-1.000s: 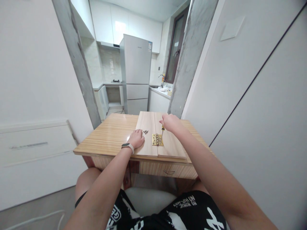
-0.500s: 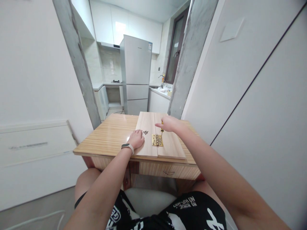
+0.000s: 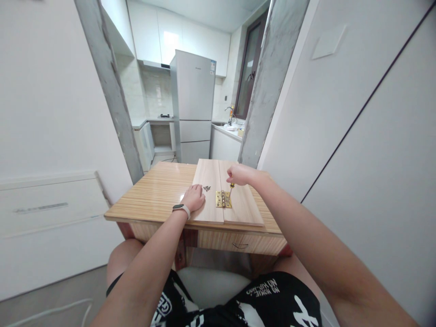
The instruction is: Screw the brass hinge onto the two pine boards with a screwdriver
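Note:
My right hand [image 3: 239,175] is closed around the handle of a screwdriver [image 3: 232,186], whose shaft points down at the right leaf of a brass hinge [image 3: 223,199]. The hinge lies open across the seam between two light wooden boards, the left board [image 3: 208,170] and the right board [image 3: 247,206]. Flat on the left board, near its left edge, rests my left hand [image 3: 193,198] with fingers stretched out and nothing in them. A small pile of screws [image 3: 207,188] sits on that board beside my left fingertips. The screwdriver's tip is too small to make out clearly.
Both boards lie on a wood-grain table [image 3: 150,190] with a drawer [image 3: 221,240] in its front. Beyond it stand a grey fridge [image 3: 195,86] and a kitchen counter with a sink tap [image 3: 230,113]. A white wall panel [image 3: 368,150] rises on the right.
My right hand has turned on the screwdriver: the finger that pointed left is now curled in, and the handle tilts more to the right. My left hand has stayed put.

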`<act>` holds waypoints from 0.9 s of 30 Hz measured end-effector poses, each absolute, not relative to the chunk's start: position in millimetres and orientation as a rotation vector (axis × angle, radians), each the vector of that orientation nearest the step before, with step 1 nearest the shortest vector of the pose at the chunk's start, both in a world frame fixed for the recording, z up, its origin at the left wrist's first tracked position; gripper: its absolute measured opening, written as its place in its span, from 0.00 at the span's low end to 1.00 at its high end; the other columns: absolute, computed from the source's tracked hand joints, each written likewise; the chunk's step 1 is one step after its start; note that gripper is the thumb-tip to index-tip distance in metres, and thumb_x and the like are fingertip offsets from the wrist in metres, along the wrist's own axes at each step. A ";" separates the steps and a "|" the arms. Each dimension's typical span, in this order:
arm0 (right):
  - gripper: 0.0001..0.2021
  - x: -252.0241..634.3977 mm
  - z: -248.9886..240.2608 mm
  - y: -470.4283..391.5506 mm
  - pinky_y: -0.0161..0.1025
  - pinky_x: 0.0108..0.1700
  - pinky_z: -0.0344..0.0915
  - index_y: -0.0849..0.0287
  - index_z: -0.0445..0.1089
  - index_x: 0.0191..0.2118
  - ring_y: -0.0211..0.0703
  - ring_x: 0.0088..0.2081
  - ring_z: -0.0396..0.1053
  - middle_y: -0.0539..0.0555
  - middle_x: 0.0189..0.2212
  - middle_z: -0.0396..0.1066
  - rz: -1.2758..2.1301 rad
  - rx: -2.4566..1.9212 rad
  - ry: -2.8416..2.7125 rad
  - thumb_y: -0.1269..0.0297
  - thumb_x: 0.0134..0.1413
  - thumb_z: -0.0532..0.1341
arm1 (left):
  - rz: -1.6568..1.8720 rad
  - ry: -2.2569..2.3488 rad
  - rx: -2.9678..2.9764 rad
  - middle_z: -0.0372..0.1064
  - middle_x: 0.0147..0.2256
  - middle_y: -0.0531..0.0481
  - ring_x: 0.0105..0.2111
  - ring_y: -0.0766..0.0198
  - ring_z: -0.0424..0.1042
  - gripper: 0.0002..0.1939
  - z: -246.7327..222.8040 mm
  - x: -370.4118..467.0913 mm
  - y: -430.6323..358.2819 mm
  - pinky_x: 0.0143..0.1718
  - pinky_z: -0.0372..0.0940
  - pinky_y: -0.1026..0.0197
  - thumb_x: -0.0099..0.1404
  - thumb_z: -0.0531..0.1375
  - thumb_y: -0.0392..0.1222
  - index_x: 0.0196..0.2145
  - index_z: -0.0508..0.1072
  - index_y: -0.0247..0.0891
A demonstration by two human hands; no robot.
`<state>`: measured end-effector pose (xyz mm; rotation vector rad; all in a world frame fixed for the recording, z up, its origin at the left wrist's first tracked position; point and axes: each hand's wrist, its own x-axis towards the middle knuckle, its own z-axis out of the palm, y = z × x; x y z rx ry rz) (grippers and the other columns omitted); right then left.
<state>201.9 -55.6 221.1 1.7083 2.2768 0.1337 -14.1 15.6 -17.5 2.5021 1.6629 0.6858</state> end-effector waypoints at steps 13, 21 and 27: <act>0.29 207.6 210.1 -42.9 0.40 0.43 0.69 0.68 0.82 0.42 0.53 0.39 0.81 0.65 0.30 0.81 0.081 1.791 2.207 0.44 0.72 0.56 | 0.693 1.672 2.487 0.66 0.65 0.37 0.64 0.48 0.63 0.23 -19.2 -14.0 17.0 0.66 0.55 0.49 0.73 0.51 0.42 0.63 0.67 0.37; 0.16 203.0 213.9 -43.8 0.39 0.42 0.68 0.67 0.82 0.41 0.50 0.39 0.80 0.64 0.35 0.83 0.111 1.683 2.217 0.58 0.67 0.62 | 0.694 1.671 2.490 0.65 0.66 0.36 0.64 0.47 0.63 0.24 -17.9 -14.0 15.2 0.66 0.55 0.48 0.73 0.51 0.42 0.63 0.67 0.36; 0.11 207.2 218.1 -49.4 0.35 0.38 0.64 0.57 0.82 0.47 0.46 0.44 0.79 0.57 0.44 0.83 0.064 1.644 2.308 0.65 0.57 0.72 | 0.681 1.680 2.476 0.65 0.66 0.36 0.65 0.47 0.63 0.24 -17.1 -13.2 14.9 0.67 0.55 0.47 0.73 0.52 0.41 0.64 0.66 0.37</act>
